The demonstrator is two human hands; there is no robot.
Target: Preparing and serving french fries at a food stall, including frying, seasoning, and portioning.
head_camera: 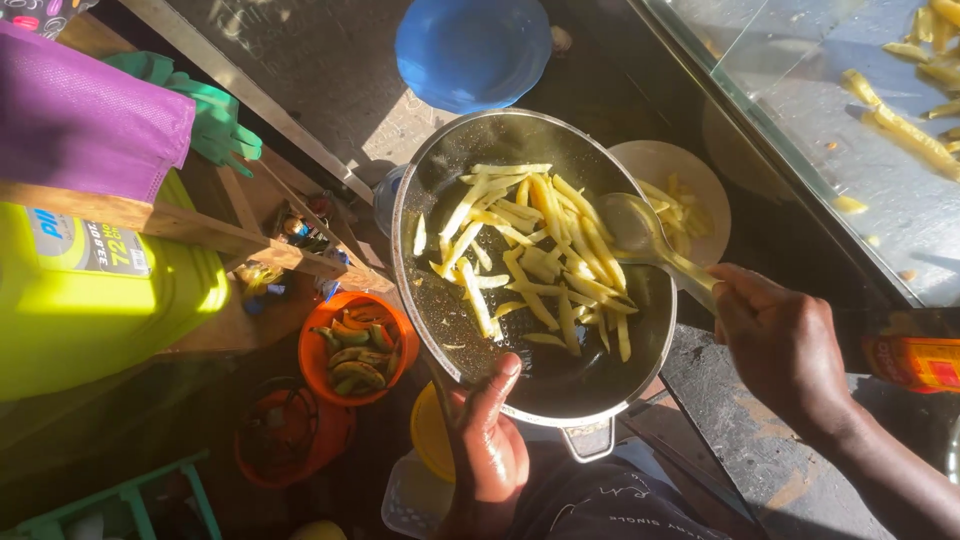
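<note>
A round metal strainer bowl [440, 300] full of pale yellow potato chips [545, 255] is held in front of me. My left hand [487, 440] grips its near rim, thumb on the inside edge. My right hand [780, 345] holds a large metal spoon [640, 230] whose bowl rests among the chips on the right side. A white plate [690, 175] with a few chips lies just beyond the strainer's right rim.
A blue bowl [472, 48] sits on the floor at the top. An orange bowl of green and yellow bananas [355, 350] stands lower left, beside a yellow-green jerrycan [100, 290]. A glass display case with fried chips [880, 110] fills the upper right.
</note>
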